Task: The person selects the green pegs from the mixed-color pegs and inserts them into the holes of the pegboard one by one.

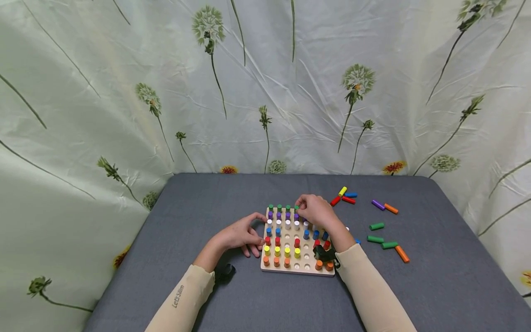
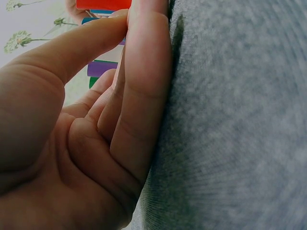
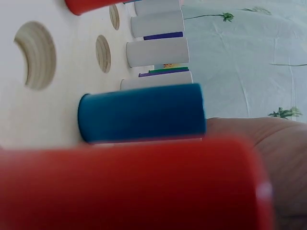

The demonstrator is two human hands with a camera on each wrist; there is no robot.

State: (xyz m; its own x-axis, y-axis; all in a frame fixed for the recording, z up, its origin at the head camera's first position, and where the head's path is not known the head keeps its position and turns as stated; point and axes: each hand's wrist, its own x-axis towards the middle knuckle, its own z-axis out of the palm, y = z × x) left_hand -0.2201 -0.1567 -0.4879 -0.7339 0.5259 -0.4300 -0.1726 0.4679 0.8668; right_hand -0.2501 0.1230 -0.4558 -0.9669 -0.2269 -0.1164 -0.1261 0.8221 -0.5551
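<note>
A light wooden pegboard (image 1: 271,269) lies on the table, holding rows of coloured pegs and some bare holes. At its far row, my right hand (image 1: 318,213) pinches a green peg (image 1: 296,208) by its top. In the right wrist view, a red peg (image 3: 129,187) and a blue peg (image 3: 144,112) stand in front of part of that hand, hiding its fingertips. My left hand (image 1: 238,234) rests beside the board with fingers at its left edge. The left wrist view shows its fingers (image 2: 146,57) extended, with an orange-red peg (image 2: 103,4) beyond.
Loose pegs lie right of the board: several green pegs (image 1: 375,239), orange pegs (image 1: 402,253), a purple peg (image 1: 378,204), and a cluster with a yellow peg (image 1: 342,191) and red pegs (image 1: 349,200). A patterned curtain (image 1: 249,92) hangs behind the grey table (image 1: 207,198).
</note>
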